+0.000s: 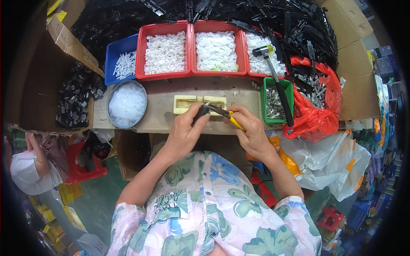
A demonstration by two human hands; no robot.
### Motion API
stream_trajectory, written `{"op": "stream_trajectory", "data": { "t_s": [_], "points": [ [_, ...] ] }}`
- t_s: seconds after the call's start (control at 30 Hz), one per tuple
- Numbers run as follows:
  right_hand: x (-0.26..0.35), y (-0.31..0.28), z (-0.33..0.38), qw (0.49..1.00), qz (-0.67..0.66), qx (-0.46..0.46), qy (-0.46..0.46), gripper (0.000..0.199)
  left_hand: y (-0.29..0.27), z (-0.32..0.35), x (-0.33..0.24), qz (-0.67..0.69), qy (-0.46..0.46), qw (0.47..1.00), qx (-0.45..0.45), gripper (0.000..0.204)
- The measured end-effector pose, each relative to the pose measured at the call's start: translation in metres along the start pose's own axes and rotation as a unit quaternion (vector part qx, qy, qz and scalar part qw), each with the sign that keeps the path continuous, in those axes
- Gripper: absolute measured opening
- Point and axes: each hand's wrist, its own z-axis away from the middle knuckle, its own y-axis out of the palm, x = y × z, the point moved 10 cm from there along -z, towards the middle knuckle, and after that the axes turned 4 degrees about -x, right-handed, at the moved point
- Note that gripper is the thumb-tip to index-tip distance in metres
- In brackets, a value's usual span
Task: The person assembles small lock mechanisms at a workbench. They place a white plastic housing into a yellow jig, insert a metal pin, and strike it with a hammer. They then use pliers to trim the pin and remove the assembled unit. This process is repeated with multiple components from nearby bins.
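Gripping black part [200, 113] in closed left hand [184, 135], right hand [252, 130] closed on yellow-handled pliers [225, 115], both just below cream block [200, 103]; hammer [275, 81] right of block

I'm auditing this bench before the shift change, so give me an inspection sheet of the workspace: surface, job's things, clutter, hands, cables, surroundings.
Surface: brown workbench, worn, crowded along its back edge.
Job's things: cream jig block; black part in the left hand; yellow-handled tool in the right hand.
Clutter: three red trays of white parts, blue tray, round metal bowl, green bin of metal pieces with a hammer across it, red bag.
Hands: both closed on their things, over the jig block.
Cables: nothing seen.
Surroundings: pile of black plastic parts behind, cardboard boxes, another person lower left.
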Motion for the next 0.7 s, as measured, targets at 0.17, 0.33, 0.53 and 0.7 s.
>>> {"op": "stream_trajectory", "data": {
  "t_s": [0.17, 0.33, 0.53, 0.7],
  "points": [
    [0.006, 0.013, 0.003, 0.998, 0.046, 0.042, -0.008, 0.019, 0.005, 0.002, 0.003, 0.023, -0.005, 0.998, 0.055, 0.028],
    [0.013, 0.010, 0.012, 0.995, 0.048, 0.083, -0.036, 0.019, 0.029, 0.022, 0.012, 0.305, -0.198, 0.904, 0.224, 0.030],
    [0.037, -0.001, 0.014, 0.995, -0.001, 0.081, -0.054, 0.021, 0.054, 0.048, -0.013, 0.598, -0.212, 0.667, 0.391, 0.040],
    [0.027, -0.001, 0.010, 0.995, 0.033, 0.068, -0.068, 0.021, 0.031, 0.047, 0.003, 0.468, -0.251, 0.797, 0.286, 0.037]
  ]
}}
